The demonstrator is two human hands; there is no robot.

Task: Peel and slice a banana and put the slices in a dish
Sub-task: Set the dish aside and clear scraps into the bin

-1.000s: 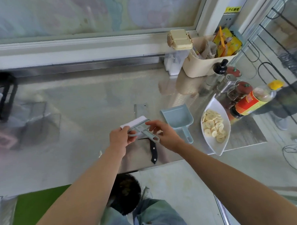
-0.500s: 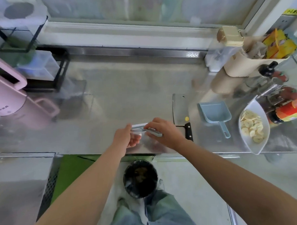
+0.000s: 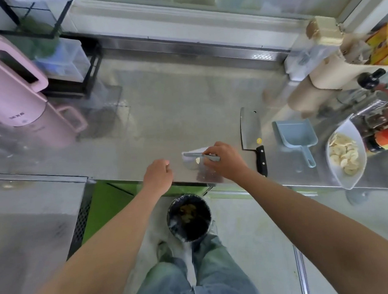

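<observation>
A white boat-shaped dish point(image 3: 360, 160) at the right holds several banana slices point(image 3: 344, 153). My right hand point(image 3: 224, 162) grips a flat grey-and-white slicer tool point(image 3: 194, 156) near the counter's front edge; a small pale bit clings to it. My left hand point(image 3: 159, 175) hovers just left of the tool with its fingers curled and nothing in it. A cleaver point(image 3: 252, 133) with a black handle lies flat on the steel counter, right of my right hand. No whole banana is visible.
A blue scoop point(image 3: 297, 135) lies between cleaver and dish. Bottles and jars point(image 3: 383, 129) crowd the right. A beige caddy point(image 3: 331, 71) stands at the back right, a pink appliance point(image 3: 19, 93) at the left. A black bin point(image 3: 189, 217) with scraps sits on the floor below the counter edge.
My left hand has let go of the slicer tool and drawn back to the left. The right hand keeps hold of it. The view has tilted down toward the bin.
</observation>
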